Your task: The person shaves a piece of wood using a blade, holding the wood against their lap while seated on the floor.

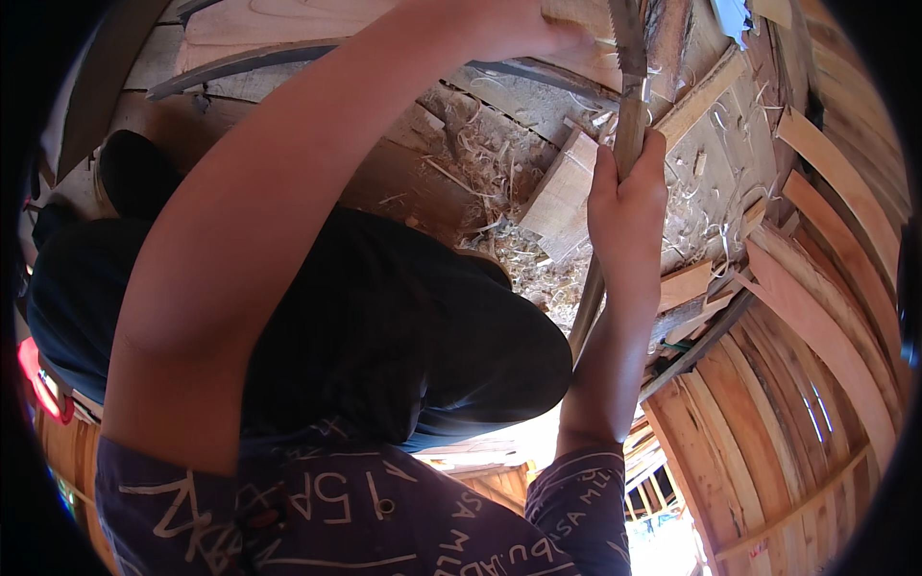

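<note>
My right hand (629,206) is closed around the wooden handle (631,125) of a saw. The toothed metal saw blade (628,38) rises from the handle past the upper edge. Below my fist, the long handle continues down behind my forearm. My left arm crosses from lower left to the top, where my left hand (509,27) lies against a pale wooden board (584,63), close to the blade. One digit shows stretched along the wood; the upper edge cuts off the other fingers, so their grip is hidden. A short wood block (565,192) lies just left of my right hand.
Curly wood shavings (495,158) cover the plank floor around my bent legs. A dark curved strip (254,60) runs beneath my left arm. Curved planks (816,326) line the right side, and a narrow batten (706,101) lies at the upper right.
</note>
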`<state>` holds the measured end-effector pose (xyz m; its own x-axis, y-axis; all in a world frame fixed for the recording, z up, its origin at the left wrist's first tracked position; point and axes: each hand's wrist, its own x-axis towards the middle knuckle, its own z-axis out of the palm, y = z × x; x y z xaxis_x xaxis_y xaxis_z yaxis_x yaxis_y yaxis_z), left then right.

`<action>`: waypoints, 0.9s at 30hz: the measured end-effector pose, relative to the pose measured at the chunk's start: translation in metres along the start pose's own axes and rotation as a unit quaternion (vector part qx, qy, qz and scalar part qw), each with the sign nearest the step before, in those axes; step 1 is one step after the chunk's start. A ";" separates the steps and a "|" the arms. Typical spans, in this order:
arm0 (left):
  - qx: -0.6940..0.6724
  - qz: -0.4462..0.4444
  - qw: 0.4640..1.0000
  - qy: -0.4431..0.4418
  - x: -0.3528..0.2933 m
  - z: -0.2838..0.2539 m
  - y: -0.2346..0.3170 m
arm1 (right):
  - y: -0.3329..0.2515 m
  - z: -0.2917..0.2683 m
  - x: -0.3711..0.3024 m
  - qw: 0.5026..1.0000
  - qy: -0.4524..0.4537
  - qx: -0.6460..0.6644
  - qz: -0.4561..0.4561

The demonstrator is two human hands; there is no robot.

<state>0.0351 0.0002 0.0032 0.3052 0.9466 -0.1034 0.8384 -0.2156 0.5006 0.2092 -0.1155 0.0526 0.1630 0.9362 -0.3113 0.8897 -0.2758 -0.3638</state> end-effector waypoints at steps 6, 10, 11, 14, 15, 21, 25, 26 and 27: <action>0.058 -0.015 0.998 0.029 -0.001 -0.003 -0.012 | 0.002 -0.019 -0.071 0.995 -0.038 0.023 0.093; -0.001 0.002 0.998 -0.061 0.005 -0.002 0.005 | 0.021 -0.024 -0.098 0.998 -0.021 -0.002 0.063; -0.007 0.002 0.998 -0.057 0.008 0.003 0.008 | 0.020 -0.025 -0.095 0.997 -0.024 -0.002 0.070; 0.001 -0.022 0.999 -0.046 0.007 -0.011 0.000 | 0.012 -0.026 -0.072 0.997 -0.042 0.011 0.064; 0.002 -0.024 0.998 -0.057 0.004 -0.016 -0.002 | 0.007 -0.022 -0.062 0.997 -0.043 0.022 0.054; 0.027 0.025 0.999 0.011 0.003 0.009 0.002 | 0.010 0.002 -0.006 1.000 0.014 0.006 -0.015; 0.018 0.009 0.999 -0.027 0.003 0.000 0.004 | 0.005 -0.005 -0.019 1.000 -0.009 0.002 0.013; 0.032 -0.009 0.999 -0.034 0.003 -0.009 0.001 | 0.004 -0.009 -0.029 1.000 -0.014 0.008 0.005; 0.037 -0.024 0.998 -0.041 0.003 -0.013 -0.002 | 0.004 -0.013 -0.039 1.000 -0.016 0.004 0.002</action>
<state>0.0285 0.0070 0.0135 0.2979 0.9341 -0.1970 0.8828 -0.1910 0.4292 0.2119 -0.1504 0.0751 0.1518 0.9276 -0.3412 0.8857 -0.2809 -0.3696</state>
